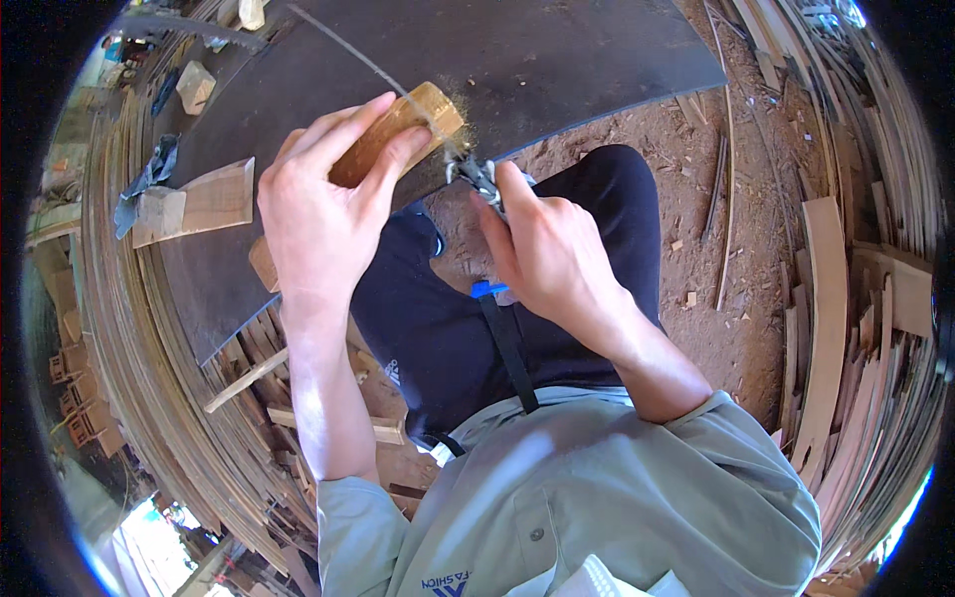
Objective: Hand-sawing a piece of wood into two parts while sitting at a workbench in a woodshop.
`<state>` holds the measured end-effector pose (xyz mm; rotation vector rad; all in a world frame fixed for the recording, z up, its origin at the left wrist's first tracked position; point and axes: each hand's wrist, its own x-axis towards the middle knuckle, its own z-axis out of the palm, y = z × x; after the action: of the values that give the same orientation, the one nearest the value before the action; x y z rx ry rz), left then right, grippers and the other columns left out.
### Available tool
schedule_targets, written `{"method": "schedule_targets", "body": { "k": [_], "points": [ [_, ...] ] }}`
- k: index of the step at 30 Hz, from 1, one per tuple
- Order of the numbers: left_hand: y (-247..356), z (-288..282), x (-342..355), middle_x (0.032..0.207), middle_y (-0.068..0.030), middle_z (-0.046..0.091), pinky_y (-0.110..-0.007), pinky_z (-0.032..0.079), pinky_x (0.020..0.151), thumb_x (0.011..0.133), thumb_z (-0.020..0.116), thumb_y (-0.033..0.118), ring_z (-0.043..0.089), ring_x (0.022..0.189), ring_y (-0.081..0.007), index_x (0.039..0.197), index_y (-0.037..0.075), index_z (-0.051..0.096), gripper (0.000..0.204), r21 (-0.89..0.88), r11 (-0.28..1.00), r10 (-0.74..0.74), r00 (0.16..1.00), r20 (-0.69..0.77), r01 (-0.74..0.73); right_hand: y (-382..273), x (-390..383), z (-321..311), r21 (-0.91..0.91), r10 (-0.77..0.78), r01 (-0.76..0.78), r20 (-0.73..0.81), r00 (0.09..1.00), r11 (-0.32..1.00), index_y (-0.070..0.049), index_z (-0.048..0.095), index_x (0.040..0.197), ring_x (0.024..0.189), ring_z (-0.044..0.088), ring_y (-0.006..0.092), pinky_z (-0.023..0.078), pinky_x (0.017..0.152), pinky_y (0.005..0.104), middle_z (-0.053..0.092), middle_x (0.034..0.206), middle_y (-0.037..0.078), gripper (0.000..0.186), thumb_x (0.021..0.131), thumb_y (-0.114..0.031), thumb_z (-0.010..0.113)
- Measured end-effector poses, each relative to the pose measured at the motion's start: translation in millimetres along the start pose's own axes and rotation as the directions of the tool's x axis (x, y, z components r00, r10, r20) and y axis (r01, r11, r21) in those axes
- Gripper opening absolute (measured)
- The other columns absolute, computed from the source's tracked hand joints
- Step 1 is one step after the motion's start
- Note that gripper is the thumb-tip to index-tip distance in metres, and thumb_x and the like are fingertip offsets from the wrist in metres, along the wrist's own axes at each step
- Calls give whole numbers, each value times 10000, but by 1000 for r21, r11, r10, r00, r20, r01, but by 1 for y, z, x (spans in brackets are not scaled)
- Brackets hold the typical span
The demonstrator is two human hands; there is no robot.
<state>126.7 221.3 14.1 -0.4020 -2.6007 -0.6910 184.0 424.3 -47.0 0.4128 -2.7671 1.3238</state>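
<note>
A short block of golden-brown wood rests over the dark board, tilted up toward the right. My left hand is closed round it, thumb on the near side and fingers along the far side. My right hand grips the metal handle end of a thin-bladed saw. The narrow blade runs from that hand up to the far left and crosses the block near its right end. How deep it sits in the wood cannot be made out. Fine sawdust lies beside the block.
A dark flat board spans the far side, with bare dirt and wood chips beyond its right edge. Long strips of timber are stacked at left, more planks at right. A pale wood piece and crumpled grey plastic lie on the left.
</note>
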Motion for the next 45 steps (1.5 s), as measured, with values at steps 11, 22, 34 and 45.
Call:
{"method": "schedule_targets", "body": {
  "k": [11, 22, 34, 45],
  "points": [
    [0, -3, -7, 1103, -60, 821, -387, 615, 877, 881, 882, 412, 772, 966, -262, 1184, 132, 842, 414, 37, 999, 30, 1000, -5, -30, 34, -112, -27, 90, 164, -174, 111, 980, 981, -17, 544, 1049, 619, 662, 487, 481, 517, 554, 618, 651, 255, 179, 1058, -148, 665],
    [5, -5, -8, 1156, -50, 811, -395, 625, 894, 924, 838, 428, 756, 977, -263, 1218, 109, 826, 433, 51, 999, -7, 1000, 4, 7, 23, -77, -6, 177, 82, -80, -5, 997, 981, 24, 555, 1067, 618, 678, 458, 476, 513, 491, 633, 671, 219, 155, 1068, -103, 644],
    [4, -3, -10, 1150, -50, 809, -397, 630, 867, 927, 838, 397, 766, 987, -256, 1218, 132, 830, 394, 45, 998, -46, 999, -8, 47, -3, 24, 7, 34, -124, 128, -102, 987, 991, 15, 550, 1052, 593, 656, 481, 487, 515, 558, 614, 627, 260, 257, 1097, -226, 629],
    [1, -1, -10, 1118, -41, 809, -391, 632, 844, 923, 841, 406, 764, 966, -255, 1216, 147, 833, 392, 54, 998, -13, 1000, -11, 13, -2, 25, 3, 26, -107, 109, -68, 992, 994, 5, 540, 1021, 602, 662, 489, 493, 510, 553, 621, 631, 272, 267, 1101, -237, 621]
  ]
}}
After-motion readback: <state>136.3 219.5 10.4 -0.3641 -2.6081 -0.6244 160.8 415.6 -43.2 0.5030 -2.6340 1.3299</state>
